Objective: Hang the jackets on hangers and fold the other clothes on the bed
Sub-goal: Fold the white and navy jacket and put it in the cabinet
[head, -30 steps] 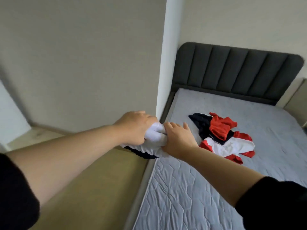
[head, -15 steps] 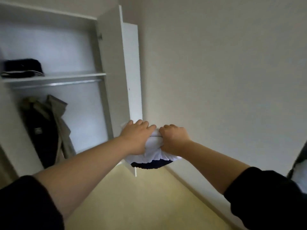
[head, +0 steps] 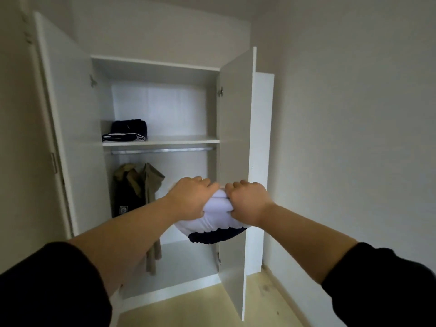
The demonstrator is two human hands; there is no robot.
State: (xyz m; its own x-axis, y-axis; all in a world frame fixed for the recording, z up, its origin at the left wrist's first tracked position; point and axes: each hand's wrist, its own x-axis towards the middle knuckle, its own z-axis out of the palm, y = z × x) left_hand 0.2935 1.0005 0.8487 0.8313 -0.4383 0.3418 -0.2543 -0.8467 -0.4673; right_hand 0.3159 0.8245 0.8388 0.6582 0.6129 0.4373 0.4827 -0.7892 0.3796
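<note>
Now my left hand (head: 191, 199) and my right hand (head: 247, 204) both grip a folded bundle of white fabric with a navy edge (head: 212, 223), fingers curled tight over its top from either side. I hold it in the air before the tall white wardrobe (head: 237, 138), whose doors stand open. On its white shelf (head: 179, 139), at the left end, lies a folded dark navy garment (head: 128, 129). Beneath the silver metal rail (head: 165, 150) an olive-green jacket (head: 152, 182) and a black jacket (head: 125, 199) hang side by side
</note>
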